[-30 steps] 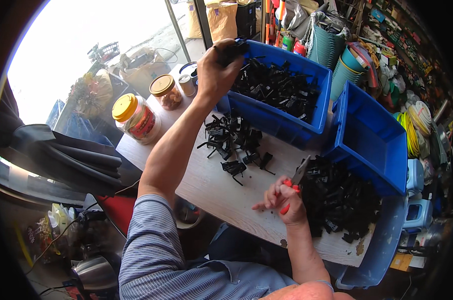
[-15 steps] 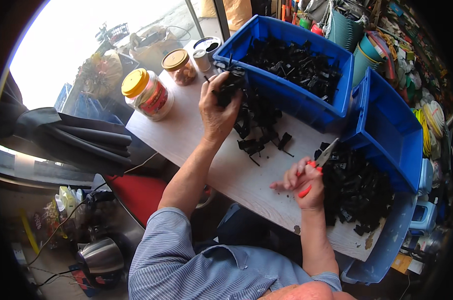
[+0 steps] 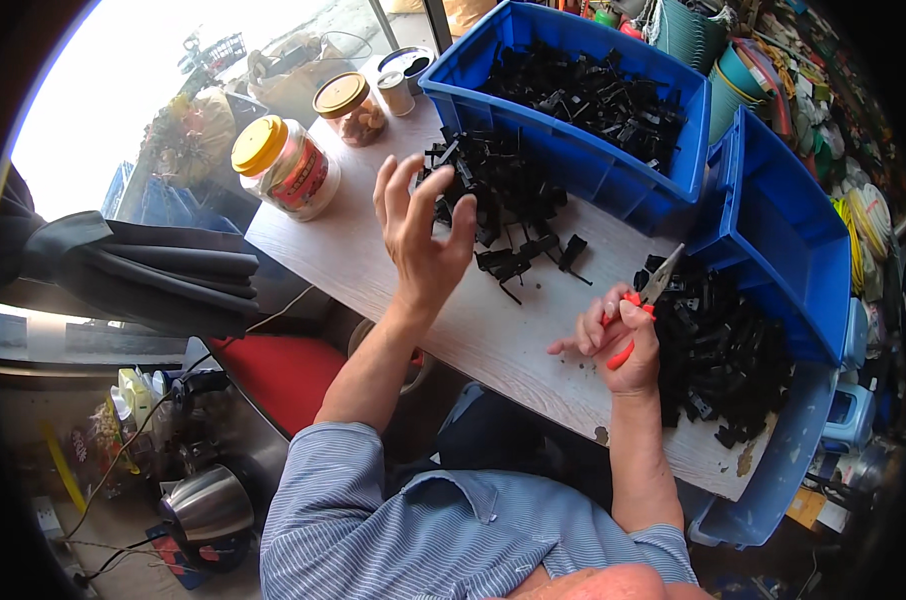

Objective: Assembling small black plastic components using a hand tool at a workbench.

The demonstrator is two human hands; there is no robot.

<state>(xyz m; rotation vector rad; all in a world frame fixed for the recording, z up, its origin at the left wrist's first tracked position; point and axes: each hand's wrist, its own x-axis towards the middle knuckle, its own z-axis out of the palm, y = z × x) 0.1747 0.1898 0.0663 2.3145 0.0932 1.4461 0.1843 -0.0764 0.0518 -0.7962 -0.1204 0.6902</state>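
Pale wood makes up the worktable (image 3: pixel 493 345), set beside a bright window and hemmed in by crowded shelves of coloured goods. At its middle lies a heap of black plastic parts (image 3: pixel 498 195), the landmark for everything else. Behind the heap stands a blue bin (image 3: pixel 573 160) filled with more such parts; a second blue bin (image 3: pixel 803 240) leans on edge to the heap's right, above another black pile (image 3: pixel 723 355). Left of the heap stand a yellow-lidded jar (image 3: pixel 285 168) and a brown-lidded jar (image 3: pixel 350 107). The left hand (image 3: pixel 423 235) hovers just left of the heap, fingers spread and empty. The right hand (image 3: pixel 618 340), nearer than the heap and to its right, grips red-handled pliers (image 3: pixel 641 305).
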